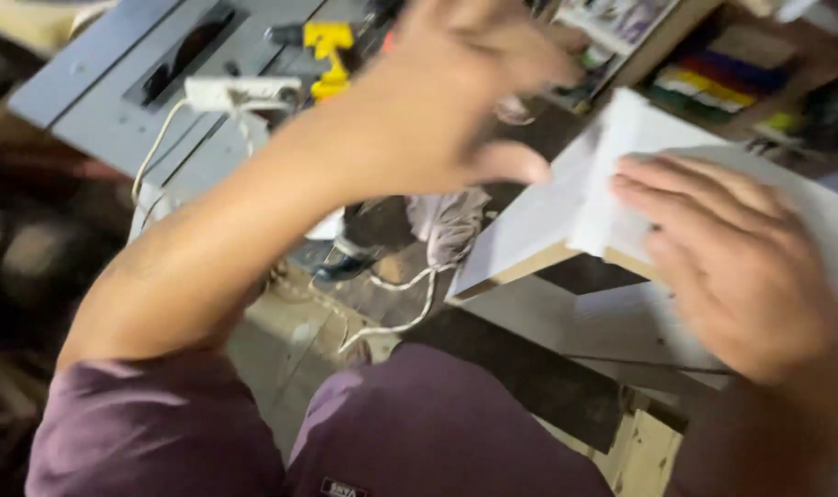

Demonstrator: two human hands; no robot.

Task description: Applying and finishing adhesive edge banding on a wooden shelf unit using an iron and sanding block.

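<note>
Right hand (741, 276) flat, fingers (663, 198) spread, pressing white board (548, 221) steady on surface (612, 322); left hand (456, 101) raised beyond board's far end, fingers loosely open, gripping nothing; white power strip (240, 92) well beyond left fingers.

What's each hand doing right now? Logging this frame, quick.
Left hand: raised, holding nothing visible; grip blurred.
Right hand: open, flat on the white board.
</note>
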